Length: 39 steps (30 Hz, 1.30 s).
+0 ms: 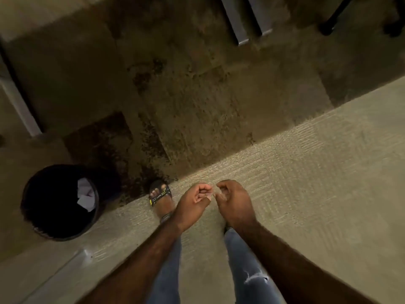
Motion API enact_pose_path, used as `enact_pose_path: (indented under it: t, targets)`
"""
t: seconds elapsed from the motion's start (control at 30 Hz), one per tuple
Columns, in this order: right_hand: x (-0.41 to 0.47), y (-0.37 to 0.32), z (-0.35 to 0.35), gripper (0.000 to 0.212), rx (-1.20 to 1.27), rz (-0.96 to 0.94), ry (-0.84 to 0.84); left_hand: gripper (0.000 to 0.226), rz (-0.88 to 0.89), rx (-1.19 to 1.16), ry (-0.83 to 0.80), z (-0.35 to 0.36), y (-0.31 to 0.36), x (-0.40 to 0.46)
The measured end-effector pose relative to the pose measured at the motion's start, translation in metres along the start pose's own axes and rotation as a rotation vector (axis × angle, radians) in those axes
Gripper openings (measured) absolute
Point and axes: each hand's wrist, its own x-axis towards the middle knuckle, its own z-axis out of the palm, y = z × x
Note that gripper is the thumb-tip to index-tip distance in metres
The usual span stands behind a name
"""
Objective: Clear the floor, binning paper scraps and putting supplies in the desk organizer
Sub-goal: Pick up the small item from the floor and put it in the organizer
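My left hand (192, 204) and my right hand (235, 205) hang close together over the light carpet, fingers curled. A tiny pale scrap (210, 196) shows between their fingertips; which hand grips it is too small to tell. A round black bin (43, 218) stands on the floor to the left of my hands, with white paper scraps (86, 194) lying inside against its right wall. The desk organizer is out of view.
My sandalled left foot (160, 195) stands at the border between dark stained carpet (175, 95) and light carpet (306, 183). Grey metal furniture legs (238, 25) rise at the top, black chair feet (328, 27) at top right, a grey rail (19, 102) at left.
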Motion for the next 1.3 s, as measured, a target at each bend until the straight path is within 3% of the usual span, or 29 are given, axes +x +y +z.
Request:
enact_pose_path:
  t: [0.43, 0.6, 0.7, 0.8, 0.9, 1.1, 1.3]
  targets:
    - [0.099, 0.137, 0.205, 0.029, 0.021, 0.305, -0.098, 0.031, -0.182, 0.205, -0.048, -0.017, -0.213, 0.163]
    - [0.125, 0.164, 0.255, 0.03, 0.027, 0.453, -0.058, 0.025, -0.289, 0.146, 0.001, -0.022, -0.26, 0.2]
    - [0.132, 0.176, 0.276, 0.034, 0.017, 0.483, -0.082, 0.026, -0.324, 0.136, 0.023, -0.024, -0.28, 0.218]
    - [0.138, 0.184, 0.294, 0.043, 0.03, 0.491, -0.158, 0.047, -0.392, 0.176, 0.005, -0.026, -0.294, 0.228]
    - [0.143, 0.185, 0.309, 0.046, 0.047, 0.512, -0.163, 0.052, -0.449, 0.215, -0.025, -0.028, -0.303, 0.234]
    - [0.16, 0.181, 0.328, 0.033, 0.058, 0.539, -0.091, 0.049, -0.469, 0.261, -0.054, -0.028, -0.305, 0.244]
    - [0.176, 0.183, 0.33, 0.035, 0.022, 0.516, -0.101, 0.025, -0.447, 0.176, -0.114, -0.03, -0.295, 0.245]
